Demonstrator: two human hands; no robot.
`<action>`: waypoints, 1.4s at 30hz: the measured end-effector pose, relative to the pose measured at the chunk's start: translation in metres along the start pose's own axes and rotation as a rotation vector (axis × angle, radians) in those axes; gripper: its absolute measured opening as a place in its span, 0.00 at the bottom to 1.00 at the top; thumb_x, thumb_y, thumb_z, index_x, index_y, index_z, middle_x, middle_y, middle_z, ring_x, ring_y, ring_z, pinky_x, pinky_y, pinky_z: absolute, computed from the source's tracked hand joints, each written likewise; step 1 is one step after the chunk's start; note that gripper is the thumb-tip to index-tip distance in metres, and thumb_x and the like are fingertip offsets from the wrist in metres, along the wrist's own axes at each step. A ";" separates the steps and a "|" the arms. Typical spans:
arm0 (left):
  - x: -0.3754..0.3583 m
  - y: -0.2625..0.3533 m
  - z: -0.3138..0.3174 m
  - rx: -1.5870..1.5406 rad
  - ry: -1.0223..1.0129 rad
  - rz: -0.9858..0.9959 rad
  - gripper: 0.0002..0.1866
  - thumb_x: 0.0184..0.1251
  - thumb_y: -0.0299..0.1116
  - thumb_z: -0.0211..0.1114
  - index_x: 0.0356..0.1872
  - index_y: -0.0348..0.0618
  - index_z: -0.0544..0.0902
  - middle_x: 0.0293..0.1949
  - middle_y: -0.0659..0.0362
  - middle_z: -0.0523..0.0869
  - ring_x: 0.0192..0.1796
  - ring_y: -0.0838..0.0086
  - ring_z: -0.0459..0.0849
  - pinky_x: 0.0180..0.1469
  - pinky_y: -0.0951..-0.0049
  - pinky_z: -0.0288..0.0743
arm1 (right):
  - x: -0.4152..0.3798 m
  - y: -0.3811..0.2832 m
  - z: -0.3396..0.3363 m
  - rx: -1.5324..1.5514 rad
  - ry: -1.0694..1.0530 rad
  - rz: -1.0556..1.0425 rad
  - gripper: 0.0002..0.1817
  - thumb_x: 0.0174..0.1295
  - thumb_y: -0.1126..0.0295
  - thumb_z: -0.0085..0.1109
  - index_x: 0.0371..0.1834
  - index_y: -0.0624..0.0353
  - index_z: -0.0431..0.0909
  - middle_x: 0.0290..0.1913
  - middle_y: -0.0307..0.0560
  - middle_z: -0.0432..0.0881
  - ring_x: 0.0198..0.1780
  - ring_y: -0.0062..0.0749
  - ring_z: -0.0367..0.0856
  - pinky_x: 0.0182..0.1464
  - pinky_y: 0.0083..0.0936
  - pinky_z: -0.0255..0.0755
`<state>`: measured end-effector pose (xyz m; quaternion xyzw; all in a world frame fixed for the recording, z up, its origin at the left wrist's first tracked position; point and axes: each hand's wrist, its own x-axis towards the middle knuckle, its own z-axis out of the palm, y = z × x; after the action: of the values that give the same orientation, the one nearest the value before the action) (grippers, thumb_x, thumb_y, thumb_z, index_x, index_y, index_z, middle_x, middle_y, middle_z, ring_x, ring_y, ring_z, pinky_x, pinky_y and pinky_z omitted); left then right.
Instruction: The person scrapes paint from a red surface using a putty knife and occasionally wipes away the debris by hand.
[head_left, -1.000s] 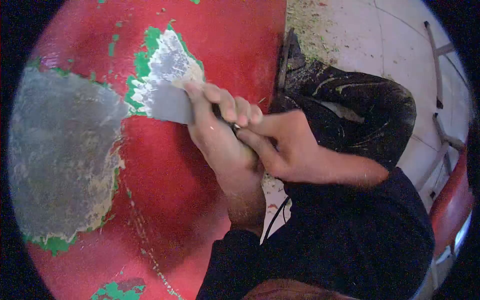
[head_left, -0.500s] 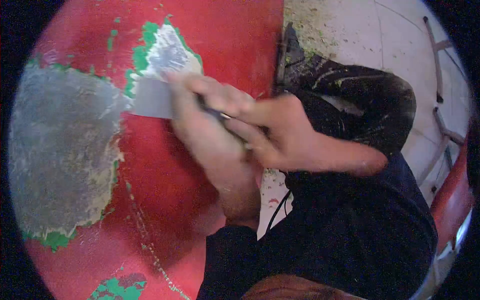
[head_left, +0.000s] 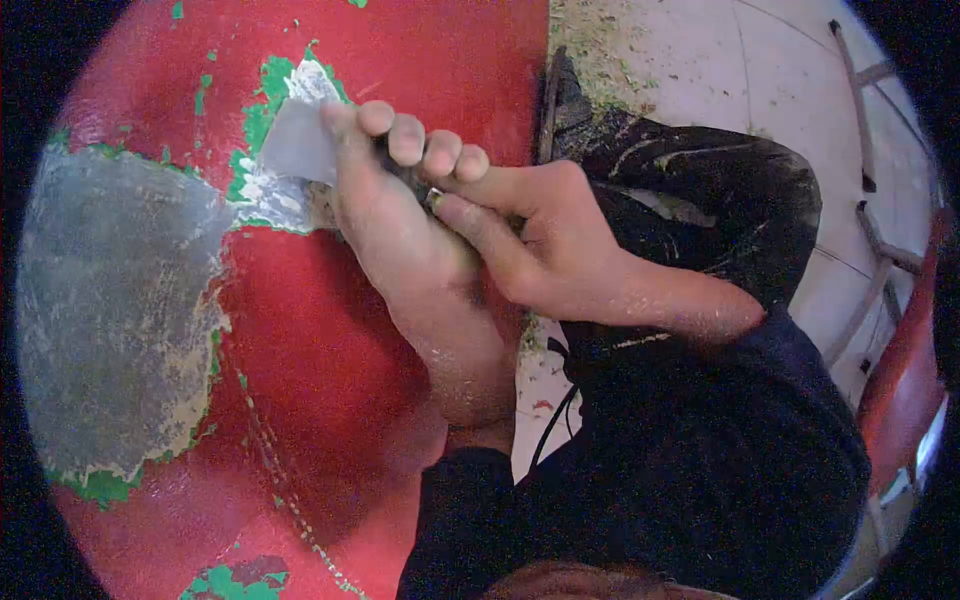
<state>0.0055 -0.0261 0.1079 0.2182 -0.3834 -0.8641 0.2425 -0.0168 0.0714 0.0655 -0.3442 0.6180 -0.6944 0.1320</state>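
Note:
A putty-knife-like scraper has its wide flat blade [head_left: 298, 142] lying against a narrow bare patch in a red painted surface [head_left: 330, 310]. My left hand [head_left: 400, 230] is closed around the scraper near the blade, its thumb side close to the metal. Just behind it, my right hand [head_left: 550, 230] grips the dark handle, most of which the fingers hide. Whitish scraped metal [head_left: 285, 208] shows below the blade, and green paint [head_left: 262, 115] edges the patch.
A large bare grey area [head_left: 120, 300] with ragged green edges lies at the left. More green shows at the bottom [head_left: 235, 582]. My dark-trousered leg [head_left: 720, 180] is at the right, beside pale floor tiles [head_left: 690, 60] strewn with paint flakes. Dark metal bars [head_left: 853, 110] stand beyond.
Both hands and the scraper have moved up along the patch. The blade now covers its upper part, and the scraped lower part shows. The whole view has shifted slightly.

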 end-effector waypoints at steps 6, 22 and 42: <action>0.011 -0.009 -0.014 0.103 -0.104 0.072 0.18 0.71 0.51 0.47 0.25 0.52 0.70 0.16 0.67 0.66 0.18 0.77 0.64 0.23 0.70 0.66 | 0.002 0.010 -0.003 -0.027 0.009 -0.028 0.10 0.56 0.67 0.54 0.28 0.63 0.78 0.23 0.62 0.75 0.26 0.55 0.78 0.27 0.39 0.71; -0.012 -0.006 0.002 0.084 0.066 0.059 0.17 0.71 0.49 0.48 0.26 0.51 0.70 0.18 0.68 0.66 0.20 0.79 0.66 0.23 0.74 0.66 | -0.007 0.000 -0.003 0.145 -0.067 0.014 0.08 0.62 0.73 0.50 0.36 0.68 0.76 0.23 0.57 0.69 0.29 0.14 0.66 0.30 0.24 0.68; 0.017 -0.001 0.012 0.182 0.113 0.155 0.17 0.70 0.51 0.49 0.27 0.51 0.70 0.16 0.67 0.64 0.18 0.77 0.64 0.22 0.72 0.65 | 0.014 0.007 -0.006 -0.041 0.016 -0.004 0.10 0.57 0.66 0.53 0.29 0.60 0.79 0.25 0.61 0.76 0.28 0.55 0.79 0.31 0.41 0.73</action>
<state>-0.0149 -0.0285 0.1110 0.2574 -0.4618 -0.7906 0.3089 -0.0326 0.0659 0.0635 -0.3424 0.6325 -0.6845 0.1187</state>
